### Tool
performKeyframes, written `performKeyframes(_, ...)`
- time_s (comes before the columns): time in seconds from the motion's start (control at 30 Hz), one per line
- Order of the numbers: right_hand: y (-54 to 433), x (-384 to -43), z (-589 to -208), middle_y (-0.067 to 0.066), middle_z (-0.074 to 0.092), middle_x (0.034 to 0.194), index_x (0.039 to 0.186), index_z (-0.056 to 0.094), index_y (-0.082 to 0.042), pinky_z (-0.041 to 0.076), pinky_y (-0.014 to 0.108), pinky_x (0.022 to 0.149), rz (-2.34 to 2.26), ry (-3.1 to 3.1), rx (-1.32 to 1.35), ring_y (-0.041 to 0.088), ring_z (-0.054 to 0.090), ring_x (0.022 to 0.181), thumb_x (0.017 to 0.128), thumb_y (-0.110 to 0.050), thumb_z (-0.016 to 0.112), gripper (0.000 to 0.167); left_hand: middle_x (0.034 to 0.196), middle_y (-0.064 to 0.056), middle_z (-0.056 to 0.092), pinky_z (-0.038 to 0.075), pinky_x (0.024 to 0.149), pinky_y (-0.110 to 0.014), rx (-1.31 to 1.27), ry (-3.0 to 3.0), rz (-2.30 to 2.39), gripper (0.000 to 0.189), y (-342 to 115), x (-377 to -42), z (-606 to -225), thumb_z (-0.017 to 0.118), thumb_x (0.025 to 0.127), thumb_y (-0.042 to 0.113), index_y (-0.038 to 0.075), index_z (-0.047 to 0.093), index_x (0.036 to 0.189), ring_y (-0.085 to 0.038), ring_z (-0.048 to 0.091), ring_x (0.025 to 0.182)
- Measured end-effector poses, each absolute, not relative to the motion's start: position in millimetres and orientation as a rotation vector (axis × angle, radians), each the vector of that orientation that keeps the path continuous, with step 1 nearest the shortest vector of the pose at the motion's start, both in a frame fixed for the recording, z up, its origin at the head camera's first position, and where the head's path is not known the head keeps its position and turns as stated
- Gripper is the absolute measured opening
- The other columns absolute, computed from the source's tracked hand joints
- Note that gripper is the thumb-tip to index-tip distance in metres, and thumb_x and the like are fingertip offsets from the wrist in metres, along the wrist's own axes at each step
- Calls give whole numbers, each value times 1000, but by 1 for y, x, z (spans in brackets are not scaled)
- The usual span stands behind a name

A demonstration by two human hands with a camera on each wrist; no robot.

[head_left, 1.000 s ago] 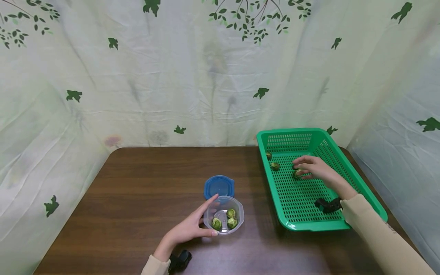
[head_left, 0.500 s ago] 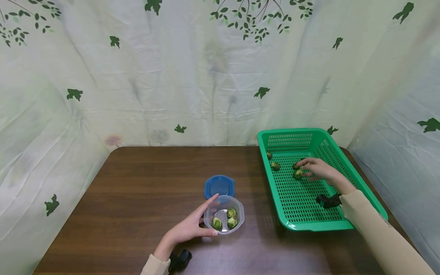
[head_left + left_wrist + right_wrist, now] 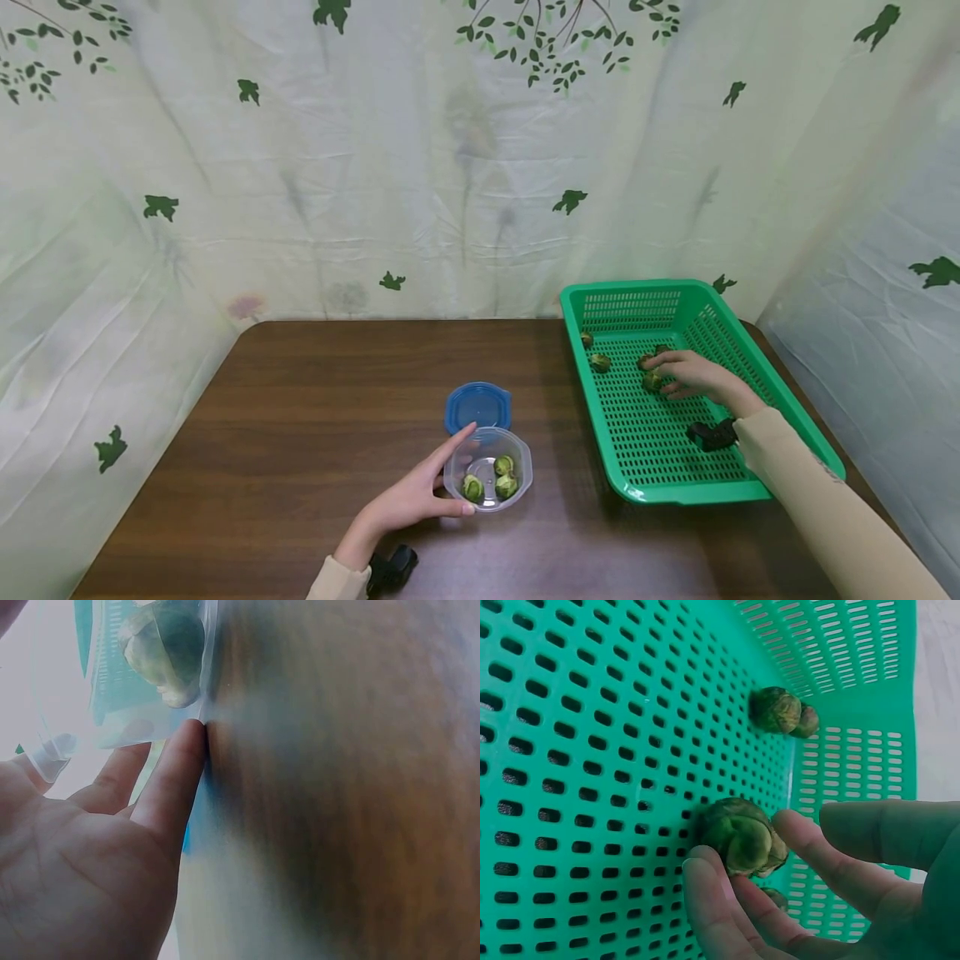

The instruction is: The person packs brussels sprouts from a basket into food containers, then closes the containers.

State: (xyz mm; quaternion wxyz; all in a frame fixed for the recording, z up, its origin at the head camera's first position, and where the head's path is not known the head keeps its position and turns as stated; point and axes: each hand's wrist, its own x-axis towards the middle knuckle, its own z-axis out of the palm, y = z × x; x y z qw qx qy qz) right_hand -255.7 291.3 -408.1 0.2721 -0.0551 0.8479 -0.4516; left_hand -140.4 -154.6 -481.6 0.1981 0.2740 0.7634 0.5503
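My left hand (image 3: 412,496) holds a small clear plastic container (image 3: 525,477), thumb at its near side and fingers around its left side. Three Brussels sprouts (image 3: 506,486) lie inside; the left wrist view shows a sprout (image 3: 165,652) through the clear wall. Inside the green basket, my right hand (image 3: 697,373) is lowered over a Brussels sprout (image 3: 742,836). Its fingers are spread loosely about that sprout, with fingertips (image 3: 703,870) at its edge; no firm grip shows. Another sprout (image 3: 776,898) is partly hidden behind the fingers.
The green basket (image 3: 626,492) stands at the table's right side. Along its left wall lie two more sprouts (image 3: 600,362). A blue lid (image 3: 478,407) lies just behind the container on the brown table (image 3: 337,400). Leaf-patterned curtains (image 3: 420,167) hang behind.
My right hand has shifted slightly toward me and right, uncovering sprouts behind its fingers. The sprout by its fingertips has moved a little right. My left hand and the container stay put.
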Motion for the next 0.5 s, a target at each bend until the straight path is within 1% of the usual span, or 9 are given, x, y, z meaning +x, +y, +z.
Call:
performKeyframes(0.07,291,-257,-409,39,19,144,140,32,14,47,47,89,-1202,2280,-139,49,47,117,103,-11,34,45,153,-13,24,37,100,-35,766,2133,1541,96,-155,-140,-481,76,83,20,18,13,155,-31,28,135)
performKeyframes(0.27,291,-259,-412,38,23,143,139,34,15,49,43,87,-1168,2288,-109,48,48,116,104,-11,31,44,152,-15,25,38,99,-31,781,2121,1559,96,-155,-140,-480,76,83,18,17,13,155,-33,29,134)
performKeyframes(0.5,291,-258,-407,38,23,144,137,37,15,50,43,84,-1237,2285,-122,41,56,108,104,-10,32,42,152,-14,26,39,100,-33,782,2116,1561,96,-155,-139,-478,77,83,19,17,13,155,-33,30,134)
